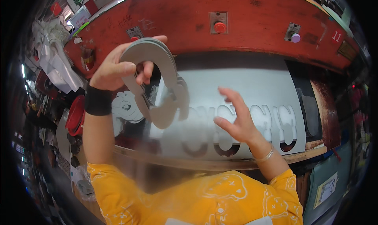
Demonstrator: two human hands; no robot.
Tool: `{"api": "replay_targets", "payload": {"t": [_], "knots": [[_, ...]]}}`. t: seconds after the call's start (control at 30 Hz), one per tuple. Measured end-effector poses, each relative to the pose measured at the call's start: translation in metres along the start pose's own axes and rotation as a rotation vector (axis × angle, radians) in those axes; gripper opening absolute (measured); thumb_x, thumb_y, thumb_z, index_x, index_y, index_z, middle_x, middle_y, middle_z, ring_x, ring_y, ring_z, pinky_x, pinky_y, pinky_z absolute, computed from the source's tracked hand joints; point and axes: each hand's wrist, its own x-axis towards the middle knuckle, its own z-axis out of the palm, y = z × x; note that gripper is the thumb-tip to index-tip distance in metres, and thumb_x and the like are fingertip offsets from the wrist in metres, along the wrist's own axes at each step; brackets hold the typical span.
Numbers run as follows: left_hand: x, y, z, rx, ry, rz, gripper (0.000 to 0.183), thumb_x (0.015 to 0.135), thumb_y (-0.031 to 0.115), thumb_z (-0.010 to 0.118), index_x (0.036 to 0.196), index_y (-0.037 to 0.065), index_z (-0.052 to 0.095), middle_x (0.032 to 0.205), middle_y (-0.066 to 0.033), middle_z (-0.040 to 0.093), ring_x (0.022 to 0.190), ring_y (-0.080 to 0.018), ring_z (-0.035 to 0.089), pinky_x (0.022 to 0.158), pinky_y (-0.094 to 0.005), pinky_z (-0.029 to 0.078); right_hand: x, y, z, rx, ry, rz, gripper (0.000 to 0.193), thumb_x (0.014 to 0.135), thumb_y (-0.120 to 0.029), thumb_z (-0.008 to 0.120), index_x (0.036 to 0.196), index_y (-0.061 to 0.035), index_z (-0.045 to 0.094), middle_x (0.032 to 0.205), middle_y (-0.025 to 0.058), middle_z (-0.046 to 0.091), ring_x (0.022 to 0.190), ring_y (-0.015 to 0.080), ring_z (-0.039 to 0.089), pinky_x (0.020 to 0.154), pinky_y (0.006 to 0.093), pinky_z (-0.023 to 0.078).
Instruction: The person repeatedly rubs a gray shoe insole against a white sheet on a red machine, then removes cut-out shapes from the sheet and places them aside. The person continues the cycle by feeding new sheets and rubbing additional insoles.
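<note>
My left hand (pixel 114 67) is raised and closed round the top of a stack of grey cut-out sheet pieces (pixel 163 63). The pieces are flat, with a curved arch at the top and shaped lower ends, and hang tilted over the machine bed. Below and right of it, my right hand (pixel 238 116) hovers over a large grey sheet (pixel 232 81) with its thumb and fingers apart, holding nothing. Several curved cut-out holes run along the sheet's near edge, with dark surface showing through some. More cut pieces (pixel 126 106) lie piled left of the sheet.
A red machine beam (pixel 177 24) spans the far side, carrying a red push button (pixel 219 27) and a purple one (pixel 295 38). A wooden edge strip (pixel 307 153) borders the bed in front. A red bowl-like thing (pixel 75 116) and white plastic sheeting (pixel 63 63) are at left.
</note>
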Motion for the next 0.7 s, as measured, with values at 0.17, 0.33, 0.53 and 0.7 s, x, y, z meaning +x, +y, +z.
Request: {"api": "replay_targets", "payload": {"t": [0.17,0.33,0.53,0.7], "knots": [[0.006,-0.027,0.033,-0.224,-0.105,0.026,0.102,0.071,0.045,0.075,0.142,-0.011,0.028,0.078,-0.0084,0.062,0.056,-0.0073,0.052,0.051,-0.0212,0.041,0.027,-0.016,0.013,0.241,-0.191,-0.058,0.101,0.07,-0.027,0.08,0.148,-0.0054,0.02,0.14,0.019,0.04,0.13,0.0335,0.04,0.109,0.0385,0.03],[0.006,-0.033,0.045,-0.288,-0.098,0.123,0.084,0.084,0.031,0.063,0.144,-0.012,0.021,0.073,-0.0033,0.055,0.059,-0.0068,0.051,0.054,-0.0235,0.045,0.031,-0.017,0.016,0.096,-0.174,0.094,0.06,0.077,-0.017,0.075,0.128,-0.0035,0.046,0.125,0.0136,0.054,0.118,0.0237,0.051,0.101,0.0378,0.038],[-0.015,-0.046,0.039,-0.356,0.042,0.001,0.069,0.092,0.029,0.054,0.142,-0.011,0.028,0.064,0.0033,0.039,0.055,-0.007,0.044,0.054,-0.0261,0.044,0.022,-0.005,0.043,0.467,-0.24,0.252,0.053,0.078,-0.015,0.072,0.125,-0.0031,0.05,0.117,0.0105,0.059,0.109,0.0218,0.056,0.095,0.035,0.043],[-0.095,-0.051,-0.005,-0.062,0.369,-0.113,0.04,0.096,0.029,0.05,0.116,-0.006,0.054,0.073,-0.0018,0.055,0.068,-0.0125,0.054,0.071,-0.0291,0.048,0.008,0.033,0.031,0.266,-0.207,0.211,0.046,0.08,-0.008,0.067,0.123,-0.0033,0.053,0.112,0.0091,0.061,0.1,0.0187,0.059,0.087,0.0332,0.048]]}}
